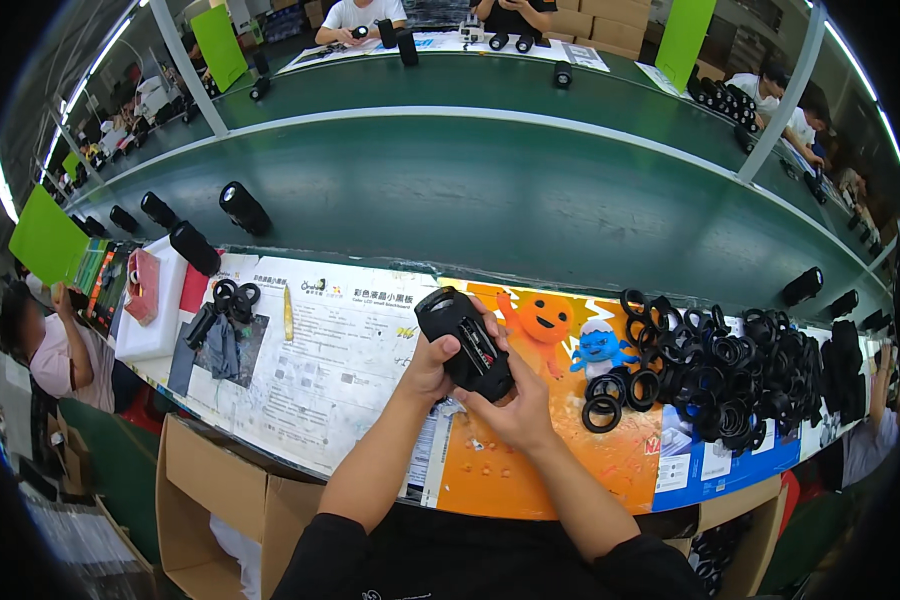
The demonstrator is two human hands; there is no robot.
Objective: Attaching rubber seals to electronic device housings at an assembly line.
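Note:
Both my hands hold a black cylindrical portable speaker point(457, 322) above the workbench, tilted, its long side panel facing up. My left hand point(430, 370) wraps its left side, the thumb lying against the casing. My right hand point(518, 400) grips the lower right end and right side, fingers curled round it. Beneath the speaker lies an orange printed sheet point(550, 470) with cartoon figures. To the right of my right hand are several loose black rings point(602, 412), beside a big heap of black rings point(735, 380).
White printed sheets point(310, 390) cover the left bench. On them lie a yellow-handled tool point(288, 315), black rings and a grey cloth point(223, 350). More speakers point(244, 207) stand on the green conveyor point(490, 200) beyond. Cardboard boxes point(210, 475) sit below the bench edge. Other people work around.

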